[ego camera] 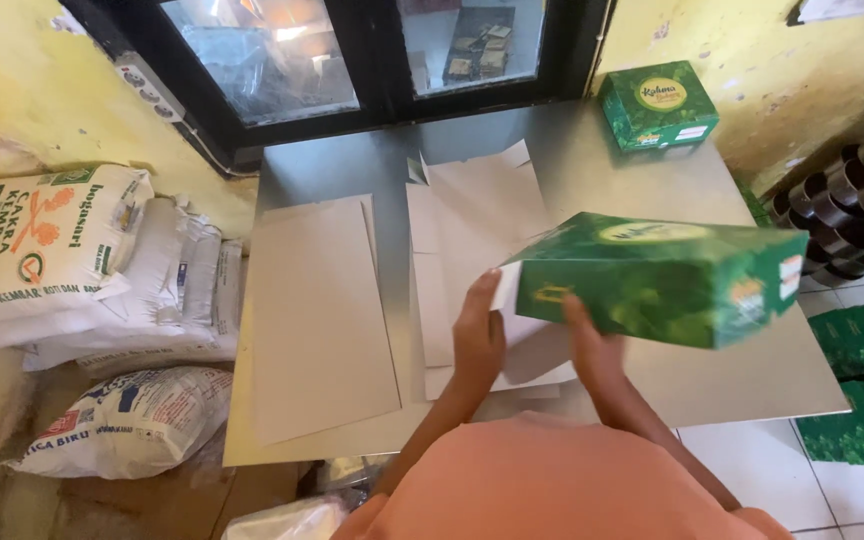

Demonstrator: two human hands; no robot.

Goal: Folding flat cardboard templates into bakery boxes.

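1. The green printed carton point(657, 278) is held up above the steel table point(752, 380), and it lies mostly to the right of both hands, its long axis running left to right across the view, the far right end tipped slightly lower.
2. The left hand point(477, 335) grips the carton's near-left end, fingers reaching up onto the open white flap there.
3. The right hand point(592, 345) is under the carton's lower edge, just right of the left hand; it looks closed on the bottom, though motion blur makes the exact finger hold hard to tell.
4. The two hands are close together at one end, so most of the carton overhangs rightward, beyond the right hand.
5. Below and ahead of the left hand lie flat grey cardboard sheets point(317, 310).
6. Well ahead and right of the right hand, a second green carton point(657, 103) sits by the wall.
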